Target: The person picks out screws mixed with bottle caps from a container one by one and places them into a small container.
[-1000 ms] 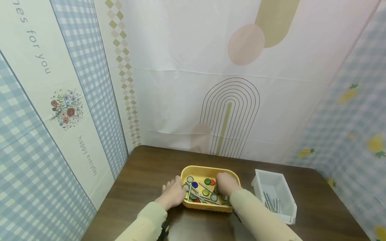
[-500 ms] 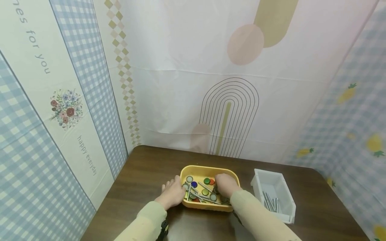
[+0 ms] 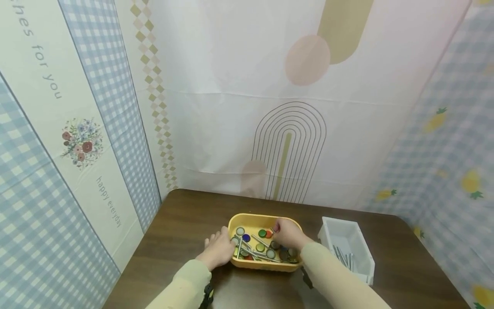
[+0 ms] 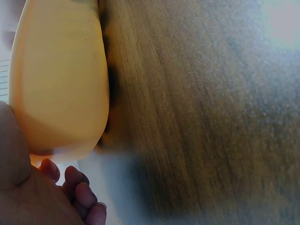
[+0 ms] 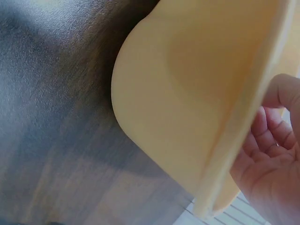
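A yellow plastic basket stands on the dark wooden table, with several round bottle caps and metal bolts mixed in it. My left hand grips its left end at the rim; the left wrist view has the fingertips outside the wall. Inside the right end, my right hand is bent over the contents. A short silver piece, seemingly a bolt, shows at its pinched fingertips. In the right wrist view the basket's rim hides whatever those curled fingers hold. A green cap lies just left of them.
To the right of the basket stands a white plastic bin with several metal bolts inside. The brown table meets printed cloth hangings at the back and sides.
My right hand has risen slightly from the contents, uncovering caps beneath it, and a silver end now shows at its fingertips. My left hand stays at the basket's end.
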Demonstrator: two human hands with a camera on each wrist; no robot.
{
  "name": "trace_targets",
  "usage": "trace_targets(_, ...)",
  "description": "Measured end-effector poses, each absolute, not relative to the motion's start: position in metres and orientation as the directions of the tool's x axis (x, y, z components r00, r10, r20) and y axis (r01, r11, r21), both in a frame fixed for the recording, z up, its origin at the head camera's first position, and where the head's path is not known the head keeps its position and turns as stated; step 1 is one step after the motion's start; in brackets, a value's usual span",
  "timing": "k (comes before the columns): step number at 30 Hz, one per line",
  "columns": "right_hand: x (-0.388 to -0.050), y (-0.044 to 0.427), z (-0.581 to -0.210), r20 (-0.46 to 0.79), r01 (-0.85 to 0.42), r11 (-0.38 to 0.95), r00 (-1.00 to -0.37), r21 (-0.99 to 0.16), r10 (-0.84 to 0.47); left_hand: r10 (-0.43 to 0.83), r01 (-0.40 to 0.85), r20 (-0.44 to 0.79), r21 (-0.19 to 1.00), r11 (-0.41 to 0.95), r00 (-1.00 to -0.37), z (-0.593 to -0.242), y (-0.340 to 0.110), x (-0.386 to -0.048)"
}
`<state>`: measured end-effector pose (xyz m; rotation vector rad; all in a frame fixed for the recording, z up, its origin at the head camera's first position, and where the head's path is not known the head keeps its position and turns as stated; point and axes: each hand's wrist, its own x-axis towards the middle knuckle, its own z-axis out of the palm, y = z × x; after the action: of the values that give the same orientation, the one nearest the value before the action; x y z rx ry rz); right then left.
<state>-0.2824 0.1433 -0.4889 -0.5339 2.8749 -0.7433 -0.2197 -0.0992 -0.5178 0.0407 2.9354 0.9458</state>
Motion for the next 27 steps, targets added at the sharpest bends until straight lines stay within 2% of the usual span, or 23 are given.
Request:
trace_targets(4, -0.281, 0.145, -0.488, -0.106, -0.174, 0.762, -0.947, -0.624, -0.303, 0.039, 0.003, -0.050, 0.581, 0.814, -0.998, -0.518, -0.100, -0.220)
trace_targets(10, -0.281, 0.144, -0.488, -0.207, 0.019, 0.577, -0.942, -0.817, -0.263, 0.038, 0.000, -0.054, 0.581, 0.814, -0.998, -0.521, -0.100, -0.221)
trace_targets(15, -0.282, 0.145, -0.490, -0.246, 0.083, 0.496, -0.931, -0.864, -0.272, 0.035, -0.001, -0.052, 0.576, 0.817, -0.998, -0.521, -0.100, -0.222)
trace_targets(27, -0.273, 0.157, -0.479, -0.225, 0.083, 0.425, -0.929, -0.901, -0.294, 0.044, 0.008, -0.048, 0.579, 0.815, -0.998, -0.520, -0.099, -0.222)
